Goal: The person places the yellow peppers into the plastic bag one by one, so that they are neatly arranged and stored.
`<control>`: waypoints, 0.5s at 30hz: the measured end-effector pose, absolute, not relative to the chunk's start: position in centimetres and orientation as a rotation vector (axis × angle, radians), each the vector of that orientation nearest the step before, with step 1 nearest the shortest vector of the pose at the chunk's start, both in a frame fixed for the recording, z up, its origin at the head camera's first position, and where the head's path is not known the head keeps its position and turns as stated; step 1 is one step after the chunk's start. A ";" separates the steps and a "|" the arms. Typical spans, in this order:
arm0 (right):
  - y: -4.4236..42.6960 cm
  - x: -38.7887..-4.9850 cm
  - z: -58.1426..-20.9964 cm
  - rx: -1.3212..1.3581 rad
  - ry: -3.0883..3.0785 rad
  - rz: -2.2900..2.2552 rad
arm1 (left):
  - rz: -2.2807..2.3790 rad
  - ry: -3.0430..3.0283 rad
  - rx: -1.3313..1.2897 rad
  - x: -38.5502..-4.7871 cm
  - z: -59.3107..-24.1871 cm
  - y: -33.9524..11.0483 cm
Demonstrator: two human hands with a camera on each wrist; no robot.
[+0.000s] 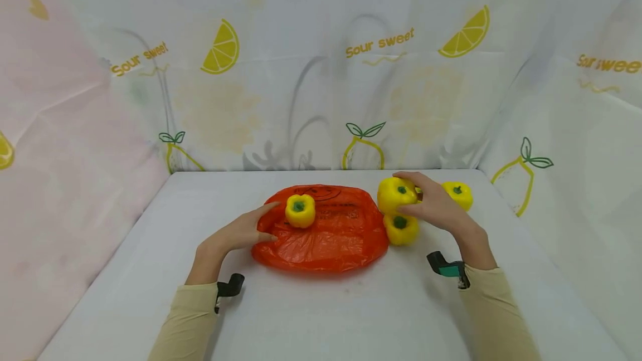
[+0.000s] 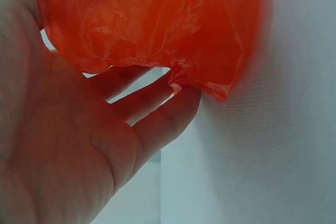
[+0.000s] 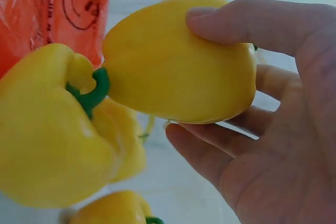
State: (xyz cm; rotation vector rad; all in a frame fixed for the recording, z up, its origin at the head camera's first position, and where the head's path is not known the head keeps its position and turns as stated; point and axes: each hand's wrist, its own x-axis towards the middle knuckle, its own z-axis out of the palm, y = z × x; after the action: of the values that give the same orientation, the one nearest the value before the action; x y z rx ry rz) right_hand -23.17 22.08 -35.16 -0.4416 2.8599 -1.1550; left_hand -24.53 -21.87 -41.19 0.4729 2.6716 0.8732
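Observation:
My left hand (image 1: pixel 244 228) reaches over the left edge of a red plastic bag (image 1: pixel 321 249), fingers and thumb spread apart. In the left wrist view the bag (image 2: pixel 147 19) partly hides those fingers. A yellow bell pepper (image 1: pixel 300 211) with a green stem sits on the bag, a short way from the left fingertips. At the bag's right side my right hand (image 1: pixel 433 202) grips another yellow bell pepper (image 3: pixel 173 61), thumb on top and fingers round behind. A stemmed yellow bell pepper (image 3: pixel 47 129) is close beside it.
One yellow bell pepper (image 1: pixel 401 231) touches the bag's right edge, and another (image 1: pixel 458 195) lies farther right. All stand on a white table (image 1: pixel 346 316). A lemon-printed cloth (image 1: pixel 301 88) hangs along the back and sides. Each wrist carries a black mount (image 1: pixel 441 263).

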 end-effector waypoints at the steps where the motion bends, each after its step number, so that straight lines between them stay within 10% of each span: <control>1: 21.7 -23.3 -35.3 -0.438 2.851 -1.158 | 0.874 2.672 0.476 -24.5 -41.2 -21.9; 15: 15.8 -24.7 -37.8 -0.585 2.806 -1.199 | 0.922 2.649 0.450 -24.3 -40.8 -22.5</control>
State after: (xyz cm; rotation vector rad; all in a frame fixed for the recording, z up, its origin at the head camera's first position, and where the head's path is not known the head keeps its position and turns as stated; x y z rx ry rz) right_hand -24.72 15.82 -37.84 -0.5851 2.8056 -1.1987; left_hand -24.34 -22.46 -40.79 0.4497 2.6491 0.9217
